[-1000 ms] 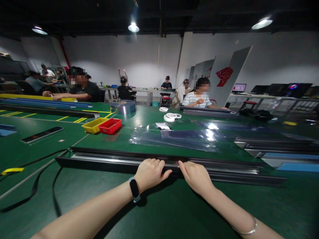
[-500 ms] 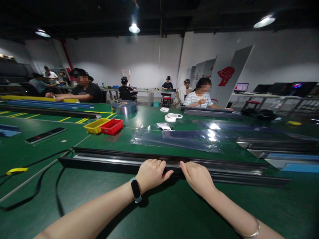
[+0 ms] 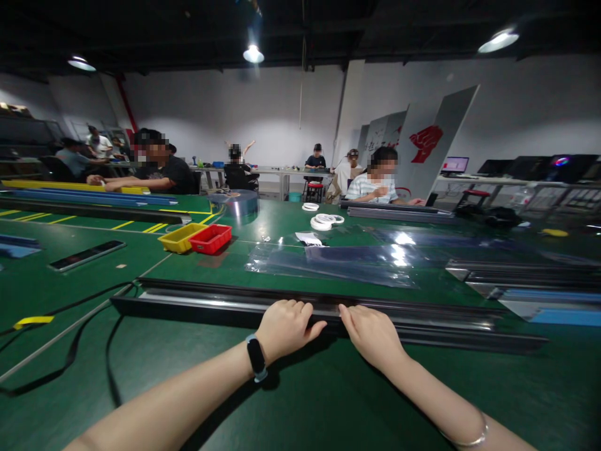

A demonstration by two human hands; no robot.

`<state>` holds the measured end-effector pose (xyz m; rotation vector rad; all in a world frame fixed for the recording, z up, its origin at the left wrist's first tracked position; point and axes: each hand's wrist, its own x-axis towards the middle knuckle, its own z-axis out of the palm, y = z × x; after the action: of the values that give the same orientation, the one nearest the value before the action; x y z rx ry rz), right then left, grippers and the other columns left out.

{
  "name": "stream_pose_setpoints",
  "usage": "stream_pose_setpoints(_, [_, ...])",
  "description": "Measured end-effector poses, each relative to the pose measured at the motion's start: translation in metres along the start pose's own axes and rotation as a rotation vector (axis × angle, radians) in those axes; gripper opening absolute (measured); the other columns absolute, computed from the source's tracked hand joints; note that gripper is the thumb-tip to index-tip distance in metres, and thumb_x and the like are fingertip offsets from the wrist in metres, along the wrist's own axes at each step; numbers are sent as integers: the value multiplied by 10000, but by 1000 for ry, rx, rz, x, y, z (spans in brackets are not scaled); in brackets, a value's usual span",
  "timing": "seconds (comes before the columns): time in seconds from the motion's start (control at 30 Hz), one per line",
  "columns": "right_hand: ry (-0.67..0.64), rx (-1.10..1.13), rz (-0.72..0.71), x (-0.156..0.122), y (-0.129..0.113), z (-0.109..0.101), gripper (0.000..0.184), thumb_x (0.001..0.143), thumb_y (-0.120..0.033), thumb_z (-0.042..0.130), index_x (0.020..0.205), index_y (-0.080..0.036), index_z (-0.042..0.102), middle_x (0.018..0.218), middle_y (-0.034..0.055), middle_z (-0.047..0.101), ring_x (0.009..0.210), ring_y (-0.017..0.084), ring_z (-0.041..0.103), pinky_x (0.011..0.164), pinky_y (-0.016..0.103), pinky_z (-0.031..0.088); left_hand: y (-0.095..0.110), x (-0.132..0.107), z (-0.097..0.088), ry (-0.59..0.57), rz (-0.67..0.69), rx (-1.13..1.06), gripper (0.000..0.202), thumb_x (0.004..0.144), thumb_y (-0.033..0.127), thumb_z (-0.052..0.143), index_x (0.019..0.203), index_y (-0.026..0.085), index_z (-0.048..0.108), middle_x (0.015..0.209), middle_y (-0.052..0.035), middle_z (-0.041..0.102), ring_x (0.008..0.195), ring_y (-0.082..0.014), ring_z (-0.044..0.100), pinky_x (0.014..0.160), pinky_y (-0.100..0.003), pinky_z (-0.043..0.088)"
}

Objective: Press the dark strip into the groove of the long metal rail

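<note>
A long black channel-shaped profile (image 3: 197, 311) lies across the green table (image 3: 300, 407) in front of me, with a shiny grey strip along its inside. My left hand (image 3: 286, 327), with a band on its wrist, grips the profile near its middle, fingers over the top and thumb along the near side. A short gap away, my right hand (image 3: 370, 332) is curled over the same profile. The fingertips of both hands are partly hidden behind the profile's edge. A bracelet circles my right forearm.
Beyond the profile are clear plastic strips (image 3: 328, 263), white tape rolls (image 3: 323, 221), a yellow bin (image 3: 181, 238) and a red bin (image 3: 211, 239). More profiles (image 3: 530, 275) lie at right, a phone (image 3: 87, 255) and black straps (image 3: 72, 351) at left. Co-workers sit across the table.
My hands and the black profile stay in place. In the background, a person's raised arms have come lower and spread apart. The co-worker across at right has shifted a hand.
</note>
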<state>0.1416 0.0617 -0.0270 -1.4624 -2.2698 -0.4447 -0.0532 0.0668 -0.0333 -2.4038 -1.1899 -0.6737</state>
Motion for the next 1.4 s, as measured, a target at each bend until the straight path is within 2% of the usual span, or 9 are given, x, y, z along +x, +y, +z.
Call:
stream_pose_setpoints(0.13, [-5, 35, 14, 1, 0, -2, 419, 886, -300, 257, 645, -170, 574, 597, 35, 582, 587, 124, 547, 557, 238, 330, 0, 0, -1, -5, -2, -6, 359, 828, 457, 351, 717, 162, 521, 626, -52, 572, 624, -185, 557, 577, -303, 411])
stream_pose_setpoints(0.27, [-36, 29, 5, 2, 0, -3, 439, 886, -310, 251, 631, -174, 580, 576, 38, 585, 560, 129, 551, 517, 242, 326, 0, 0, -1, 10, 0, -14, 359, 828, 456, 354, 709, 162, 521, 614, -51, 568, 618, -180, 558, 575, -295, 409])
stream_pose_setpoints(0.53, [-3, 15, 0, 1, -1, -3, 428, 887, -295, 255, 624, -164, 566, 586, 46, 581, 586, 130, 551, 580, 245, 353, 0, 0, -2, 17, 0, -7, 357, 826, 454, 357, 702, 161, 520, 611, -53, 568, 608, -181, 555, 565, -296, 409])
stream_pose_setpoints(0.77, [-13, -16, -37, 2, 1, -2, 422, 886, -283, 257, 646, -160, 582, 578, 47, 584, 562, 133, 548, 543, 249, 343, 1, 1, -2, 26, -3, -6, 349, 824, 451, 367, 704, 162, 521, 606, -52, 565, 619, -177, 558, 576, -289, 411])
stream_pose_setpoints(0.9, [10, -10, -16, 1, 0, -1, 416, 884, -283, 262, 626, -161, 565, 584, 50, 580, 576, 135, 545, 579, 248, 352, 1, 1, -2, 7, -2, 1, 353, 827, 452, 359, 709, 162, 520, 617, -54, 568, 626, -178, 559, 581, -289, 412])
stream_pose_setpoints(1.2, [-66, -54, -83, 2, 1, -2, 384, 885, -247, 252, 686, -164, 570, 574, 39, 580, 550, 124, 534, 511, 235, 315, 0, 1, -1, -22, -4, 5, 358, 829, 463, 346, 731, 165, 518, 639, -52, 572, 643, -188, 557, 590, -304, 411])
stream_pose_setpoints(1.4, [2, -11, 57, 3, -3, -5, 387, 883, -317, 272, 629, -183, 532, 602, 22, 560, 614, 130, 522, 554, 243, 311, 1, 1, -2, -22, 2, 10, 347, 833, 452, 347, 750, 163, 519, 656, -54, 577, 651, -191, 564, 601, -311, 413])
